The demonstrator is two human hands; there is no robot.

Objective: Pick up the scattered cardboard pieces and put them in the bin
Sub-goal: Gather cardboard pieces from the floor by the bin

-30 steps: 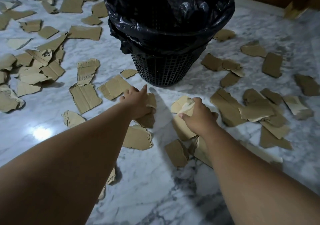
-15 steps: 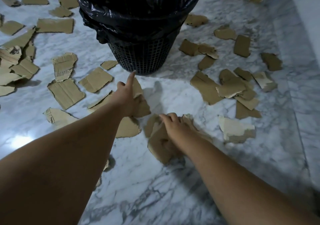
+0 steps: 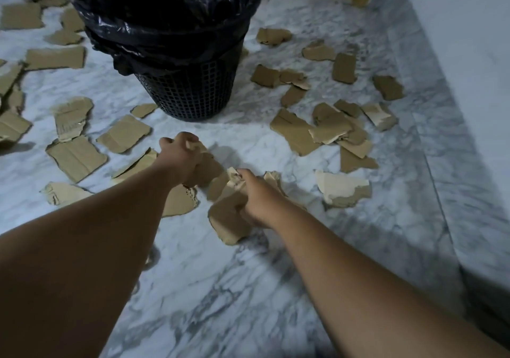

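Torn cardboard pieces (image 3: pixel 76 157) lie scattered across the marble floor (image 3: pixel 220 288) on both sides of the bin (image 3: pixel 190 92), a black mesh basket lined with a black bag (image 3: pixel 165 7). Both arms stretch out low and forward, stopping near the bin's base. The left hand (image 3: pixel 180 156) is curled, knuckles up, round a brown scrap (image 3: pixel 209 167). Just beside it the right hand (image 3: pixel 258 197) clutches a crumpled bundle of cardboard (image 3: pixel 227 219), fingers closed over it, down by the floor.
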